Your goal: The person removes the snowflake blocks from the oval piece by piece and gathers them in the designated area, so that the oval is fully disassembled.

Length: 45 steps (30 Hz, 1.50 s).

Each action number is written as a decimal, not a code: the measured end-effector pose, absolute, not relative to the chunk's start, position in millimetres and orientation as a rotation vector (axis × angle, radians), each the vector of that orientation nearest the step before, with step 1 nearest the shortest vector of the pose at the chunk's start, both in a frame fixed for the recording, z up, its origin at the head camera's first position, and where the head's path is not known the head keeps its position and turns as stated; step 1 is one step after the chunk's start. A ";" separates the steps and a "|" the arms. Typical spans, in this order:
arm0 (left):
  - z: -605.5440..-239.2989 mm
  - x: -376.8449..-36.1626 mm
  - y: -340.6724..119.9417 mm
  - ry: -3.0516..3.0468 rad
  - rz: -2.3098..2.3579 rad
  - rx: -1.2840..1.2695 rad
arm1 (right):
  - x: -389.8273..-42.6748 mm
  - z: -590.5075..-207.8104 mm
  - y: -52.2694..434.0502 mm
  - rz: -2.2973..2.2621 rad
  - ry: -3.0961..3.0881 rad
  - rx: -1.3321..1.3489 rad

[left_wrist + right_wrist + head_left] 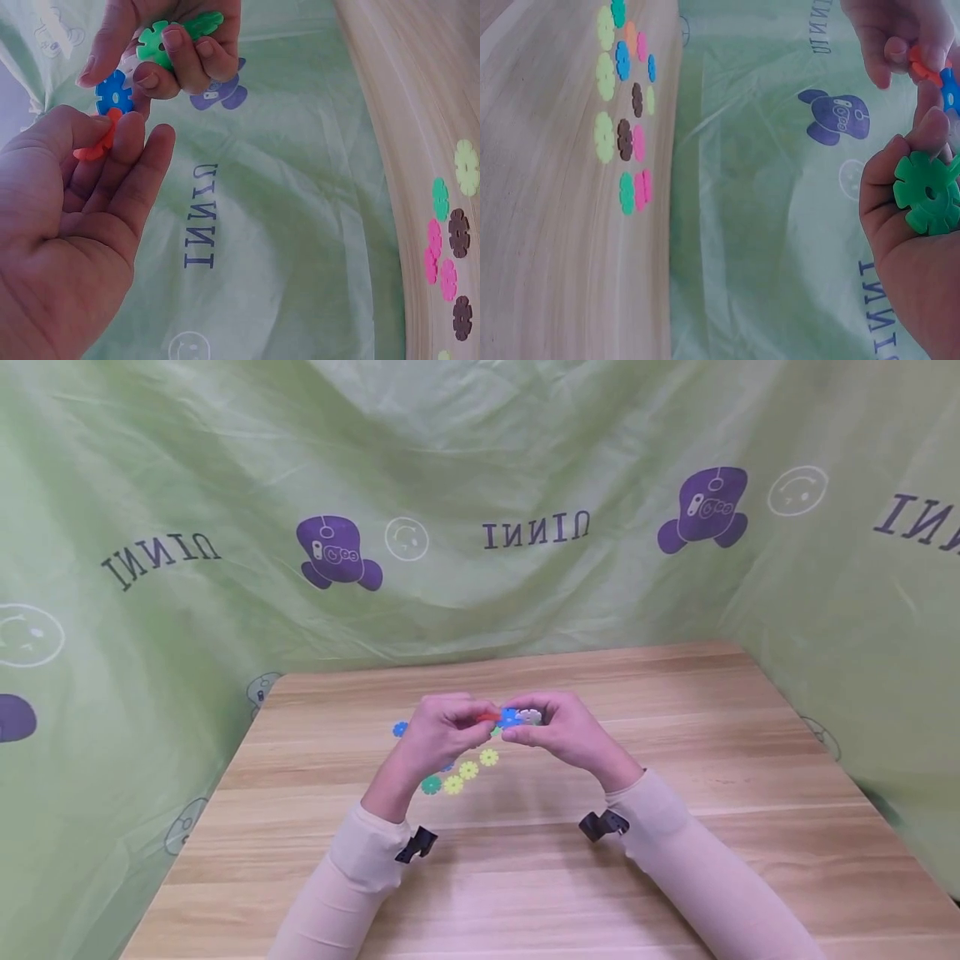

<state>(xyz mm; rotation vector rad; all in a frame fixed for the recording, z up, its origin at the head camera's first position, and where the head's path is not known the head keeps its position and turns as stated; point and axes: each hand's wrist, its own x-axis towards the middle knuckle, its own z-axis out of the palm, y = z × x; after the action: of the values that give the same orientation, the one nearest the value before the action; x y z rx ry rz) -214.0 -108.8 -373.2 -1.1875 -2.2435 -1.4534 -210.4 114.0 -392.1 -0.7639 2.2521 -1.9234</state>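
Above the table, both hands meet over a small cluster of slotted plastic snowflake discs. The left hand [442, 731] pinches an orange-red disc [91, 152] between thumb and fingers. Its edge meets the blue disc [114, 94]; whether the two are slotted together I cannot tell. On the other side, the right hand [566, 732] holds the blue disc's cluster, which includes a white disc [532, 717] partly hidden by fingers. Green discs [926, 193] also sit in this hand, its lower fingers curled against them in the left wrist view.
Loose discs lie flat on the wooden table [675, 735] beneath and beside the hands: yellow-green [468, 770], green [431, 785], blue [400, 729], brown [625, 139] and pink [643, 189] among them. A green printed curtain [465, 593] surrounds the table's back and sides.
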 end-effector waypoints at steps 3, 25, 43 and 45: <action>-373.6 -213.1 -109.3 -2.247 -1.434 -1.184 | -210.3 -393.6 113.4 -1.927 2.255 -0.776; -377.9 -210.7 -112.7 -2.294 -1.600 -1.189 | -210.3 -400.0 114.7 -1.902 2.266 -0.749; -411.2 -234.1 -188.5 -2.926 -1.326 -0.569 | -215.8 -399.0 123.7 -1.893 2.317 -0.636; -423.5 -239.2 -201.8 -2.976 -1.284 -0.493 | -216.5 -398.3 124.1 -1.879 2.326 -0.629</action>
<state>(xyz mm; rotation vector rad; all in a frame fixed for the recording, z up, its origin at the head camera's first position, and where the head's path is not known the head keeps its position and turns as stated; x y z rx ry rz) -239.2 -201.8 -423.5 -0.4929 -2.9763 -1.2842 -216.5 124.1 -398.3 -0.6290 2.3264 -1.8794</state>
